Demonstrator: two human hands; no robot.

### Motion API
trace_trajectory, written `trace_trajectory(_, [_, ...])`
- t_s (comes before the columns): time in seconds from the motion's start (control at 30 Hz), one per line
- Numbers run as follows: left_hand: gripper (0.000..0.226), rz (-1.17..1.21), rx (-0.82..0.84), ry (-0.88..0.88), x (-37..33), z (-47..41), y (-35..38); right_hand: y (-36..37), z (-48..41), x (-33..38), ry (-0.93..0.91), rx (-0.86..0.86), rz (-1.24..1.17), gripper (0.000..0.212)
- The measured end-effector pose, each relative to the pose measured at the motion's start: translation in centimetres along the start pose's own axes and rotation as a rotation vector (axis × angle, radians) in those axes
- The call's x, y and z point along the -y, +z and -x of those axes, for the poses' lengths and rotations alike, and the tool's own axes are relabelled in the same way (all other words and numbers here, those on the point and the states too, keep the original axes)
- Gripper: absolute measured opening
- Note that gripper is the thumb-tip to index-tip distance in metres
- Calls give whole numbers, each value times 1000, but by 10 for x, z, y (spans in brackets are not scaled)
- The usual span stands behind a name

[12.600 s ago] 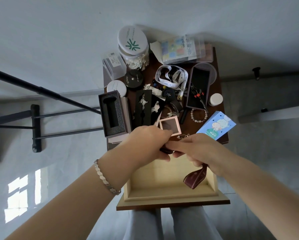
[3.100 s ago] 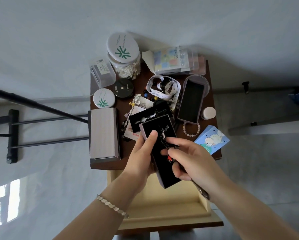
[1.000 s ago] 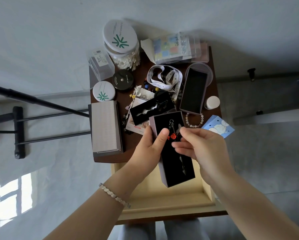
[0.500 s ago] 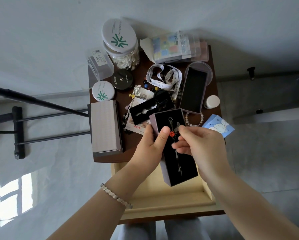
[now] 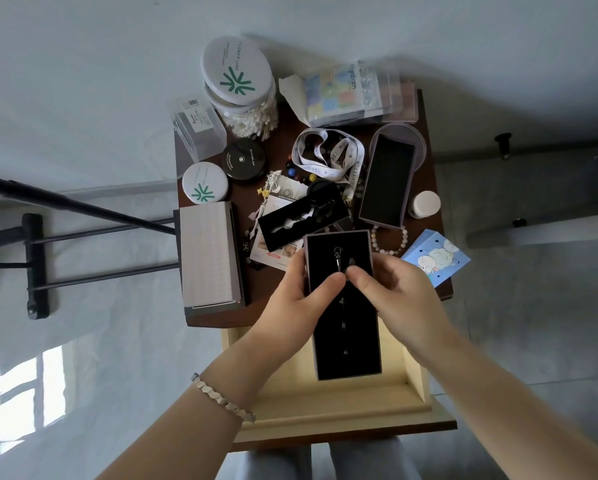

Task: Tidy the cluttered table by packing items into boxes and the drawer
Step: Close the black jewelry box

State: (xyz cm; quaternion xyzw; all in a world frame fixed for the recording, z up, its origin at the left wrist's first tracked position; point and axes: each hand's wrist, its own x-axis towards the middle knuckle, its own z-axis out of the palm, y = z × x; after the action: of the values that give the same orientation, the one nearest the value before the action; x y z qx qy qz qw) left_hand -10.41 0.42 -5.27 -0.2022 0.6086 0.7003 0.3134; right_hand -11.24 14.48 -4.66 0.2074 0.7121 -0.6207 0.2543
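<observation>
Head view: left fingers (image 5: 327, 287) grip the box (image 5: 347, 344), right fingers (image 5: 365, 282) pinch a half-hidden charm (image 5: 338, 258).

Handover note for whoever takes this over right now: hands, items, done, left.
Left hand grips the black-lined box above the open drawer.
Right hand pinches the metal charm inside that box.
Done: grey box lies closed on the table.
Left: seat the charm, close the box, then pack the loose bits, such as the bead bracelet, ribbon and blue card pack.
</observation>
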Motion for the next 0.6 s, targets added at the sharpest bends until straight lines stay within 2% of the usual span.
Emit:
trace_trajectory(0.17, [25, -96, -79, 48, -2, -3, -3, 12, -4, -7, 30, -45, 16, 17])
trace_trajectory(0.2, [30, -65, -58, 34, -2, -3, -5, 12, -6, -8, 32, -62, 2, 18])
trace_trajectory(0.27, [54, -31, 43, -21, 0, -1, -9, 9, -9, -10, 28, -124, 8, 20])
trace_trajectory(0.37, [81, -91, 122, -79, 5, 0, -11, 3, -12, -8, 68, -157, -28, 19])
trace_trajectory(0.47, [83, -88, 101, -72, 7, -2, -12, -5, -16, -5, 163, -40, -106, 11])
trace_trajectory(0.53, [80, -94, 121, -67, 7, -5, -12, -11, -19, -4, 215, 9, -157, 17])
trace_trajectory(0.6, [80, -102, 164, -78, 7, -7, -13, -13, -21, -7, 228, -14, -131, 22])
